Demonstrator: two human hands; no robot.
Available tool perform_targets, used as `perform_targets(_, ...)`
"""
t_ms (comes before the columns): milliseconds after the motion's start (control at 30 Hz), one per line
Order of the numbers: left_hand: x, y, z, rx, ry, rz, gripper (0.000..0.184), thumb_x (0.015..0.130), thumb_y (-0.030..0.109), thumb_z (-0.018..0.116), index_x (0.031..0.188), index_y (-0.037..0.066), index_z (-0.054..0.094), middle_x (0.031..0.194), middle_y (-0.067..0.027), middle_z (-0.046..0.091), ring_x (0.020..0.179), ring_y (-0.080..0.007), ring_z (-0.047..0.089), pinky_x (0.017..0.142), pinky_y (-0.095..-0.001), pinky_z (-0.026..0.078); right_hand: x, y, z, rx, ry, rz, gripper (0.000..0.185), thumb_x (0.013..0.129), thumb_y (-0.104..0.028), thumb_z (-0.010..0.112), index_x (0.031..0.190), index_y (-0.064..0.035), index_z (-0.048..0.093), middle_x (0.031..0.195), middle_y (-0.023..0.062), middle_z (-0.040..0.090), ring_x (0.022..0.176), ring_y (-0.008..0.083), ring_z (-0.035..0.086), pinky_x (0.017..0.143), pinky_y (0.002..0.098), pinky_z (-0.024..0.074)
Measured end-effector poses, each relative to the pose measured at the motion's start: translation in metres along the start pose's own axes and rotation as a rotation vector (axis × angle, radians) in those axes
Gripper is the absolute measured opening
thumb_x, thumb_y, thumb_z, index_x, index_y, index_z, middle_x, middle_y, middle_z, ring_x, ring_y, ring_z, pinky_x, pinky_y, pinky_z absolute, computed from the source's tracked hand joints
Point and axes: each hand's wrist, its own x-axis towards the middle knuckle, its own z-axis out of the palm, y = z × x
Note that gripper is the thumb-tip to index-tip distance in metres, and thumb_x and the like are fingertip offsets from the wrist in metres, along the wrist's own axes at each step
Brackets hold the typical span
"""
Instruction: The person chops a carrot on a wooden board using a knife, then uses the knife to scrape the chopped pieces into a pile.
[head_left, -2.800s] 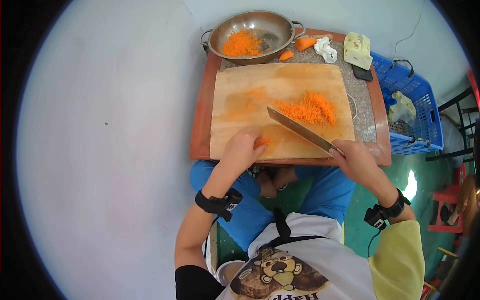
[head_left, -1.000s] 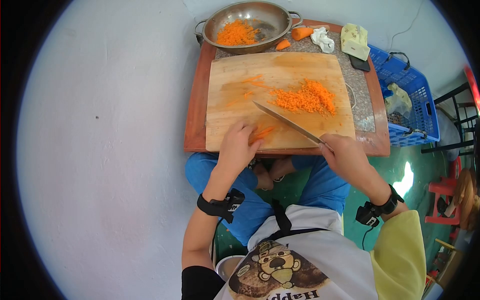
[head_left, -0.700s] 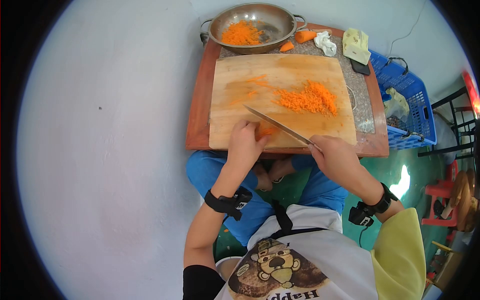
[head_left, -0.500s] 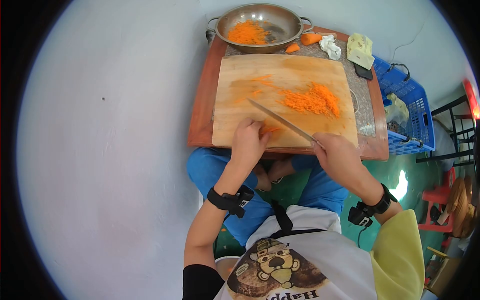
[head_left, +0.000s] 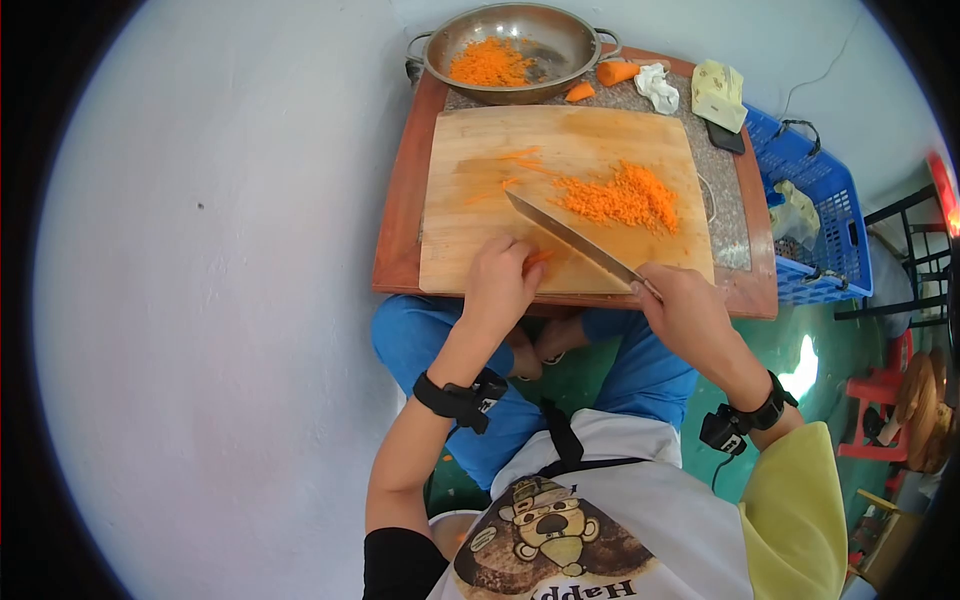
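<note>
My right hand [head_left: 688,308] is closed round the handle of a kitchen knife [head_left: 575,240], whose blade points up and left over the wooden cutting board [head_left: 480,140]. At the board's near edge my left hand [head_left: 503,280] has its fingers curled on a small bunch of carrot strips [head_left: 538,258], partly hidden by the fingers. The blade lies just to the right of that bunch. Beyond the knife spreads a pile of finely chopped carrot [head_left: 630,197]. A few loose carrot shreds [head_left: 522,156] lie on the board's far left part.
A steel pan [head_left: 515,95] holding chopped carrot stands behind the board. Beside it are carrot pieces [head_left: 617,73], a crumpled tissue [head_left: 657,88], a tissue pack [head_left: 718,95] and a phone [head_left: 725,138]. A blue basket [head_left: 845,215] is right of the table; a wall [head_left: 220,300] borders the left.
The knife has shifted slightly right, away from the left fingers, and its blade now sits a little apart from the carrot strips. My left hand stays almost in place.
</note>
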Motion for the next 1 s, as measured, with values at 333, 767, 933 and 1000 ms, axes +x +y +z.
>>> perform_targets(333, -0.019, -0.014, -0.015, -0.008, 0.028, -0.035, 0.015, 0.072, 0.005, 0.069, 0.084, -0.002, 0.065, 0.078, -0.0153, 0.060, 0.071, -0.0275, 0.061, 0.064, -0.0337, 0.050, -0.004, 0.005, 0.002, 0.049, 0.014, -0.031, 0.013, 0.084, -0.012, 0.051, 0.079, -0.0013, 0.054, 0.073, 0.0194, 0.058, 0.072, 0.0395, 0.057, 0.064, 0.0481, 0.0447)
perform_targets(767, -0.008, 0.005, -0.019, -0.045, 0.083, -0.079, 0.026, 0.070, 0.008, 0.072, 0.091, -0.004, 0.063, 0.080, -0.0150, 0.059, 0.075, -0.0277, 0.060, 0.068, -0.0341, 0.049, 0.001, 0.006, -0.002, 0.092, 0.058, -0.022, 0.014, 0.085, -0.014, 0.051, 0.079, -0.0020, 0.054, 0.073, 0.0196, 0.059, 0.072, 0.0394, 0.057, 0.064, 0.0487, 0.0448)
perform_targets(933, -0.001, 0.004, -0.010, -0.035, -0.006, -0.015, 0.023, 0.069, 0.008, 0.071, 0.088, -0.003, 0.064, 0.082, -0.0149, 0.057, 0.082, -0.0307, 0.057, 0.073, -0.0366, 0.047, -0.003, 0.012, -0.004, 0.077, 0.034, 0.013, 0.013, 0.085, -0.014, 0.051, 0.081, -0.0020, 0.055, 0.074, 0.0200, 0.060, 0.072, 0.0399, 0.057, 0.064, 0.0487, 0.0449)
perform_targets(1000, 0.001, 0.004, -0.007, -0.055, -0.029, -0.016, 0.022, 0.068, 0.008, 0.070, 0.087, -0.002, 0.064, 0.080, -0.0148, 0.056, 0.082, -0.0320, 0.056, 0.073, -0.0379, 0.046, -0.005, 0.015, -0.004, 0.087, -0.006, 0.019, 0.013, 0.085, -0.014, 0.051, 0.081, -0.0019, 0.055, 0.073, 0.0205, 0.059, 0.072, 0.0400, 0.058, 0.064, 0.0486, 0.0449)
